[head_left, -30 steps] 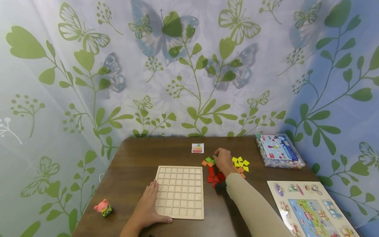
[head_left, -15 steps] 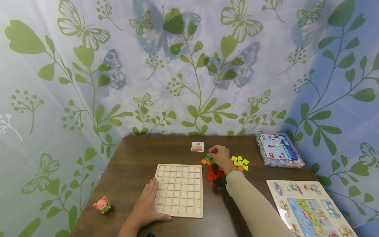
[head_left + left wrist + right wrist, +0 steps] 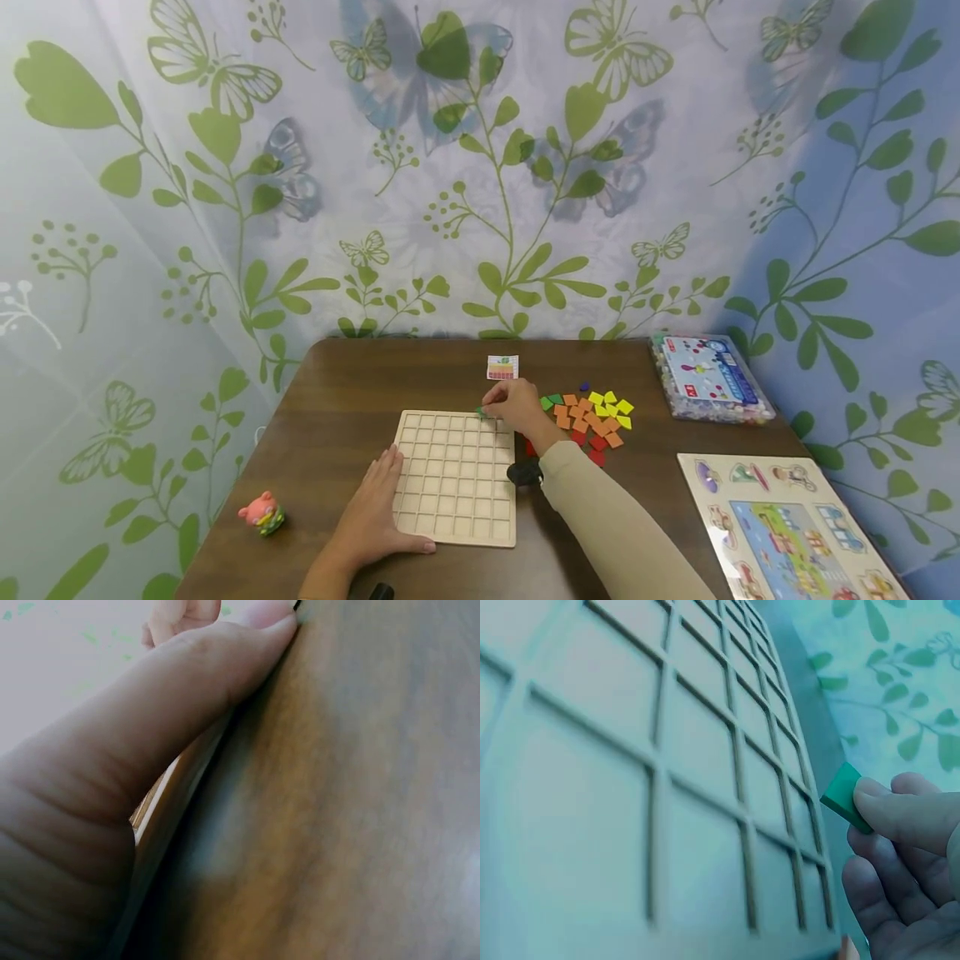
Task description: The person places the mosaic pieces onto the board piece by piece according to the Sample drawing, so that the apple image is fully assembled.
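Green tile (image 3: 481,412) in head view: held in the right hand's (image 3: 519,407) pinch, left of its fingertips, at the gridded wooden board's (image 3: 457,483) far edge; the left hand's (image 3: 375,510) straight fingers touch the near-left side. Left-wrist view: thumb extended along the board's edge. Right-wrist view: tile tilted, pointing gridward.

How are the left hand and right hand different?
The left hand rests against the left edge of the wooden grid board; the right hand pinches a green tile near the board's far edge. The left hand lies stretched out, while the right hand is curled. Both are at the board.
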Demonstrator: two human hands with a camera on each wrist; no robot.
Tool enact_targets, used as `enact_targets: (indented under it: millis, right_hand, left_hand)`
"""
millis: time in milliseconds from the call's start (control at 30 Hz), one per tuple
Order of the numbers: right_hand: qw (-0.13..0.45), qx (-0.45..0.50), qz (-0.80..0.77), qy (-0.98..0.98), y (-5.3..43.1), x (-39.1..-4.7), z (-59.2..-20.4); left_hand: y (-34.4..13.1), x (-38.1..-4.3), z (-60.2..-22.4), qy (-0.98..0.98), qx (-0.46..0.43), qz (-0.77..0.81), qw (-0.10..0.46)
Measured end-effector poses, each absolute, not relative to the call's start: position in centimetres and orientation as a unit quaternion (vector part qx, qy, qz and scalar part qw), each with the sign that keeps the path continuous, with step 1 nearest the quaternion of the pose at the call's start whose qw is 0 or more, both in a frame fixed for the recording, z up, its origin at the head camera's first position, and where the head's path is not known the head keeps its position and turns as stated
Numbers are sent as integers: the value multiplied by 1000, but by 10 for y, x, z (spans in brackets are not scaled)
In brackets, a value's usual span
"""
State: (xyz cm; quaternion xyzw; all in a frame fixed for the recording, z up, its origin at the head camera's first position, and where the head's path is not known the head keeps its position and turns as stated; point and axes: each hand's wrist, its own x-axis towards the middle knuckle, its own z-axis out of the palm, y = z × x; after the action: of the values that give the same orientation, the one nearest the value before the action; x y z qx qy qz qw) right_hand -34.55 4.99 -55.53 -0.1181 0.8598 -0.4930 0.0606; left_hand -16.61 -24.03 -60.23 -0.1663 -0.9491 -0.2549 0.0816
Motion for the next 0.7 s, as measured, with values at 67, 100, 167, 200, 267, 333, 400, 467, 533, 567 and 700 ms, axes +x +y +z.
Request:
enact_targets:
  millis: [67, 100, 167, 200, 267, 333, 400, 467, 533, 567, 700]
  right_hand:
    - [70, -122, -500, 854, 42, -344, -557]
    - [73, -124, -501, 853, 39, -343, -558]
    - [77, -130, -503, 851, 31, -342, -561]
    - [78, -136, -502, 850, 28, -342, -562]
    - [75, -149, -499, 850, 21, -342, -563]
    - [73, -162, -490, 854, 15, -341, -563]
    - [75, -168, -483, 856, 10, -340, -563]
    - [76, -169, -479, 858, 6, -339, -561]
    - [76, -168, -474, 861, 3, -338, -561]
    - [76, -170, -473, 861, 3, -337, -560]
    - [77, -184, -460, 865, 1, -337, -560]
  left_hand:
    - [-240, -167, -602, -949, -166, -255, 77]
    - [-240, -167, -602, -949, -166, -256, 75]
    - [-240, -167, -602, -950, -166, -252, 75]
    - [-240, -167, -602, -951, -165, -251, 75]
    - [-240, -167, -602, -951, -165, -250, 76]
    - [-240, -166, -601, -951, -165, -249, 79]
    - [-240, -166, -600, -951, -165, -251, 77]
    - [-239, -166, -599, -950, -165, -253, 75]
    - [-239, -165, -599, -950, -164, -256, 70]
    - [-239, -165, -599, -950, -163, -257, 68]
    - [-239, -165, -600, -952, -157, -254, 64]
